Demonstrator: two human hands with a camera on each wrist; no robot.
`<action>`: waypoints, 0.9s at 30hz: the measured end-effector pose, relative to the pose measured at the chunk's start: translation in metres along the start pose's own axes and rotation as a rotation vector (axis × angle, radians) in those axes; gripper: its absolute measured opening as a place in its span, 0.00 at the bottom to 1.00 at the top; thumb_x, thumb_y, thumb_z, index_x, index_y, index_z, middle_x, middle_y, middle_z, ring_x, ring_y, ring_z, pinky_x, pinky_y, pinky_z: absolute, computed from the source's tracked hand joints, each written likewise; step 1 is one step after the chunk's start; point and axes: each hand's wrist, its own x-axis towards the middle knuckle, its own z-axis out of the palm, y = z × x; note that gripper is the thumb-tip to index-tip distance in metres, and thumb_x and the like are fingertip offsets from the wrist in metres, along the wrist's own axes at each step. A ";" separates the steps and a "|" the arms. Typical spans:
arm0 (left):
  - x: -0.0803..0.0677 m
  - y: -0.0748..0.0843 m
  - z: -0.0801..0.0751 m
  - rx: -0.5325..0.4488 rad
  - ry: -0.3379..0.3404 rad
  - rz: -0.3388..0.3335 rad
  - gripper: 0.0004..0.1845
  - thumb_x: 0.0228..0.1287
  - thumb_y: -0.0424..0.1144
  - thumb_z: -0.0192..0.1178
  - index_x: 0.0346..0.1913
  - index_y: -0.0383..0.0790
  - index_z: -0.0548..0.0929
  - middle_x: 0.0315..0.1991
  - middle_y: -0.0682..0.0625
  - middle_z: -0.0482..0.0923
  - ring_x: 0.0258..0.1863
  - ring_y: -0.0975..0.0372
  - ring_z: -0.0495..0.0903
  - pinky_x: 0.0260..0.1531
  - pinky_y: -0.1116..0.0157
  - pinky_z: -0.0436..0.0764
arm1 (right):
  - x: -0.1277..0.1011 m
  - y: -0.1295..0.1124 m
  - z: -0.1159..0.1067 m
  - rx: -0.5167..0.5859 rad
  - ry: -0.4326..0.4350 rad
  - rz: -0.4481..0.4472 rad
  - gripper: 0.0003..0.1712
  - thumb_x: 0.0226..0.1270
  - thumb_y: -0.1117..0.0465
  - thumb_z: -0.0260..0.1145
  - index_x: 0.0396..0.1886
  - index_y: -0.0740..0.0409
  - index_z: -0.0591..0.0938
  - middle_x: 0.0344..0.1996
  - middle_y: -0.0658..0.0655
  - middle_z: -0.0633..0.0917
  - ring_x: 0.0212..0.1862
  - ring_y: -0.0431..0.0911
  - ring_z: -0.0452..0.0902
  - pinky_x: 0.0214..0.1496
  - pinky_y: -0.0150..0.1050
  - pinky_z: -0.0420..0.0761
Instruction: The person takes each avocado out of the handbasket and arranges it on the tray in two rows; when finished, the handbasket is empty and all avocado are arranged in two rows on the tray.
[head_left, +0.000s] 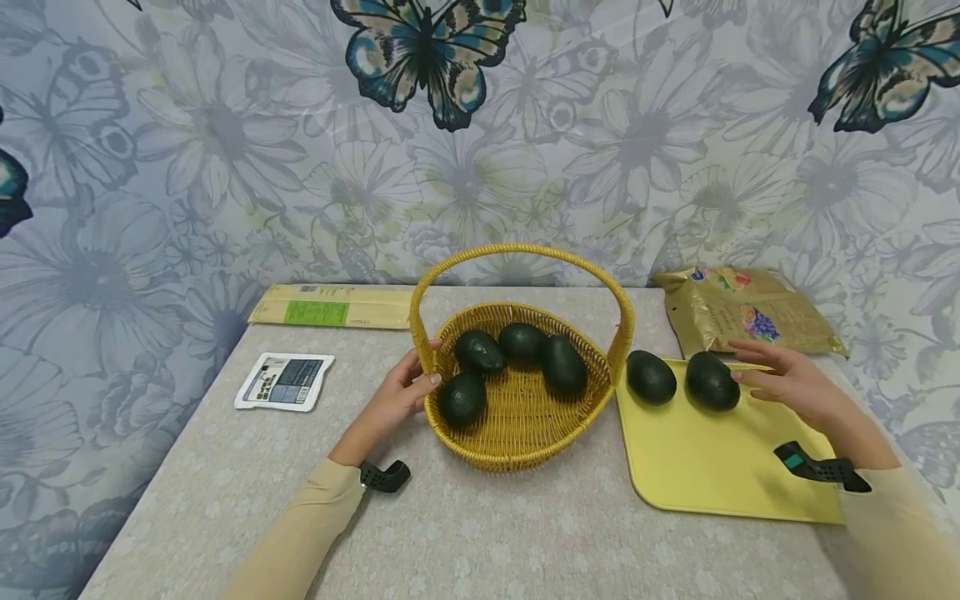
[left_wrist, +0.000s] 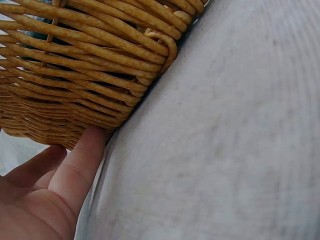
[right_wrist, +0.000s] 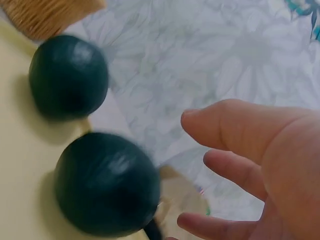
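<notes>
Under both hands: table (head_left: 480,533), covered in a pale patterned cloth.
Between the hands: wicker basket (head_left: 517,417) with a tall hoop handle; four dark green avocados (head_left: 480,352) lie inside it.
Under the right hand: yellow tray (head_left: 712,467), just right of the basket, carrying two more avocados.
Beyond the right hand: gold snack bag (head_left: 750,312) against the wall; its print is too small to read.
Beyond the left hand: long yellow packet (head_left: 330,307) with a green label, writing unreadable.
Left of the left hand: small white pouch (head_left: 283,381) with a dark printed panel, also unreadable.
Left hand (head_left: 397,396): fingers fairly straight, pressed against the basket's outer wall; the left wrist view shows the thumb (left_wrist: 82,160) touching the weave low down.
Right hand (head_left: 787,379): spread wide, holding nothing, fingertips just beside the near avocado (head_left: 711,381).
Key relation: that avocado lies directly left of the right hand's fingers, its long axis running roughly away from the person; the far avocado (head_left: 651,377) sits beyond it toward the basket. Right hand is much the nearer.
</notes>
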 end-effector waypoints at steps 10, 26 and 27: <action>0.001 -0.002 0.000 0.004 0.005 -0.014 0.32 0.78 0.37 0.53 0.80 0.49 0.58 0.75 0.32 0.61 0.68 0.41 0.70 0.50 0.64 0.85 | -0.009 -0.034 -0.004 -0.087 0.091 -0.138 0.32 0.75 0.67 0.61 0.76 0.57 0.67 0.55 0.17 0.69 0.51 0.14 0.69 0.46 0.16 0.75; 0.000 -0.001 -0.001 0.009 0.001 -0.012 0.32 0.78 0.38 0.53 0.80 0.49 0.57 0.75 0.32 0.60 0.68 0.41 0.70 0.51 0.64 0.84 | -0.013 -0.080 0.026 -0.058 -0.003 -0.310 0.32 0.71 0.72 0.64 0.70 0.43 0.75 0.62 0.25 0.74 0.55 0.21 0.77 0.46 0.22 0.81; 0.000 -0.001 -0.001 0.010 0.000 -0.012 0.32 0.78 0.38 0.53 0.80 0.49 0.57 0.75 0.32 0.60 0.68 0.41 0.70 0.51 0.64 0.84 | -0.013 -0.083 0.029 -0.058 -0.016 -0.329 0.32 0.70 0.73 0.64 0.70 0.45 0.75 0.62 0.26 0.74 0.55 0.22 0.78 0.45 0.22 0.81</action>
